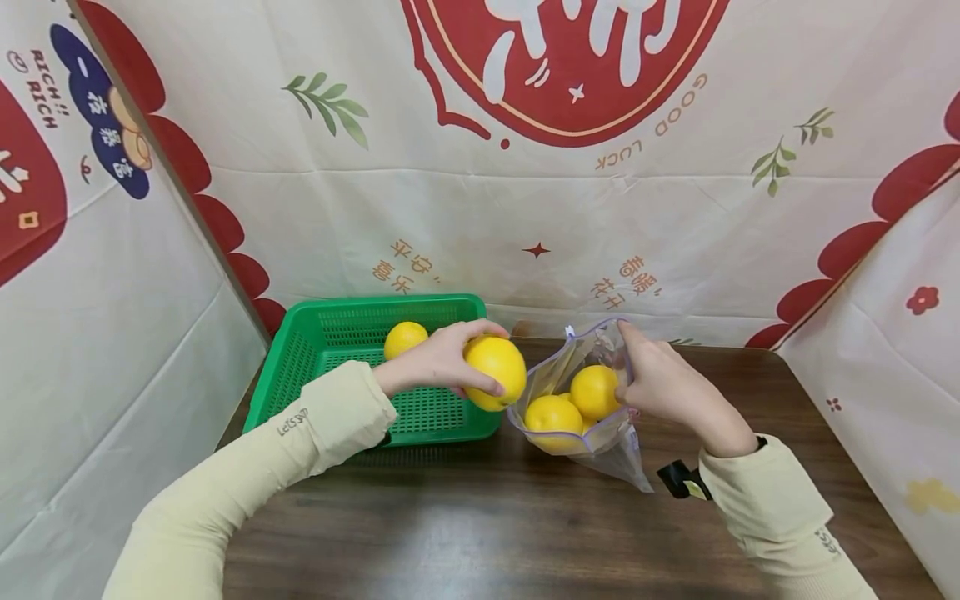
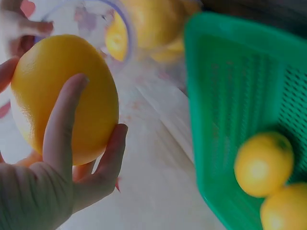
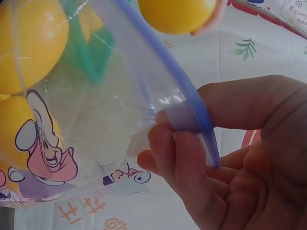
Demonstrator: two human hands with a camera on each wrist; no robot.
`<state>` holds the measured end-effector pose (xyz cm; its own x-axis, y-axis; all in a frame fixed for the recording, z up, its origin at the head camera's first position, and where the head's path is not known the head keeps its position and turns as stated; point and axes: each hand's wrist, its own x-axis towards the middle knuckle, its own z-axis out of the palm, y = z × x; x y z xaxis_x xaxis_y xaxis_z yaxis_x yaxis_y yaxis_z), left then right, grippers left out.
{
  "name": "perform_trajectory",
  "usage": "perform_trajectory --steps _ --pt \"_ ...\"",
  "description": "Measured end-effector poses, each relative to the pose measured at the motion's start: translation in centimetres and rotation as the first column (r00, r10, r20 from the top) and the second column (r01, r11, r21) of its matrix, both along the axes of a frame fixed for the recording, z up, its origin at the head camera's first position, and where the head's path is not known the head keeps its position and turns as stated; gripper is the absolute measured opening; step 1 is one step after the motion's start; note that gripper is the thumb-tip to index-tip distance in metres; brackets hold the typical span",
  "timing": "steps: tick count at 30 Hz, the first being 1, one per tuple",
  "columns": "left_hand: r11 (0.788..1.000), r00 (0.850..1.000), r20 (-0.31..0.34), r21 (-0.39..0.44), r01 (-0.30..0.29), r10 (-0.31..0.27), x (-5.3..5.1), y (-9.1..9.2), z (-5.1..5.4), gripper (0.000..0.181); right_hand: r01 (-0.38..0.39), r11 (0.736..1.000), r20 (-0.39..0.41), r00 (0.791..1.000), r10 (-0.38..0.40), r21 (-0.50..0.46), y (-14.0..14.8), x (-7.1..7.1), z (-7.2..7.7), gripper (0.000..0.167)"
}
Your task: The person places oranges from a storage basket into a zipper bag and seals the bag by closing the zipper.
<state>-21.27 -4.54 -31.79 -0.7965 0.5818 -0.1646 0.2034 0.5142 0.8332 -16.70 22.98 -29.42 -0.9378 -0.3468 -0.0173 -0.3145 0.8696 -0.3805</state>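
My left hand [image 1: 442,357] grips a yellow orange [image 1: 497,372] with fingers and thumb around it, between the green basket and the bag. My right hand [image 1: 667,385] pinches the purple-edged rim of a clear zip bag [image 3: 110,115], whose mouth stands open. Inside the bag lie several oranges [image 1: 596,392], and cartoon figures are printed on its side. In the left wrist view the held orange [image 2: 67,100] is in front of the bag's mouth. The lower part of the bag is partly hidden by its own folds.
A green plastic basket [image 1: 258,400] stands on the left of the dark wooden table [image 1: 465,533]. In the left wrist view it holds two oranges [image 2: 264,164]; the left arm hides one in the head view. Printed cloth walls [image 1: 450,208] enclose the table's back and sides.
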Motion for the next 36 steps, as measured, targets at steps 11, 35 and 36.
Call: perform_trajectory --steps 11,35,36 --pt "0.989 0.991 0.009 0.057 0.133 -0.134 1.1 5.3 0.2 0.065 0.01 1.0 0.008 1.0 -0.01 -0.011 -0.4 -0.1 0.1 0.071" --pt "0.995 0.972 -0.212 -0.037 0.098 -0.103 -2.0 3.5 1.1 0.058 0.06 0.998 0.026 0.998 -0.06 -0.003 0.7 0.3 0.8 0.082" --pt "0.997 0.978 -0.2 -0.046 0.059 -0.067 -2.6 2.8 1.2 0.057 0.058 0.998 0.018 0.998 -0.058 -0.004 0.8 0.3 0.8 0.08"
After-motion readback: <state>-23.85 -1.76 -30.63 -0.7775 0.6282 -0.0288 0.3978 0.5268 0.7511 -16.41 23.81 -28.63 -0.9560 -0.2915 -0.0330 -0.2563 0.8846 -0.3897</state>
